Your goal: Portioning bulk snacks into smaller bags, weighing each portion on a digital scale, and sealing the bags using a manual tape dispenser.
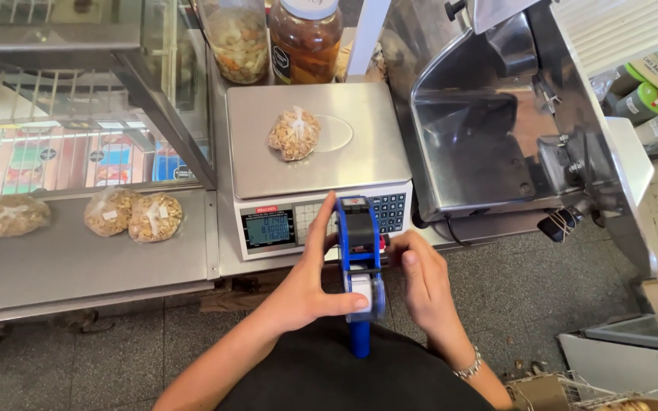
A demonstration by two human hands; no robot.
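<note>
Label gun [361,259], blue and black, stands upright at the lower middle of the frame, held between both hands in front of the scale; the left hand [310,285] wraps its side with the thumb pressed on the white roll, and the right hand [423,281] is curled against its other side, a bracelet [469,367] at the wrist. Largest in view, the steel slicer [496,122] fills the upper right; the glass case [78,99] takes the upper left; the steel desk [55,259] at the left carries tied bags of nuts [132,215]; the scale [314,144] sits at centre with one bag of nuts [295,134] on its tray; two jars [272,38] stand behind it.
</note>
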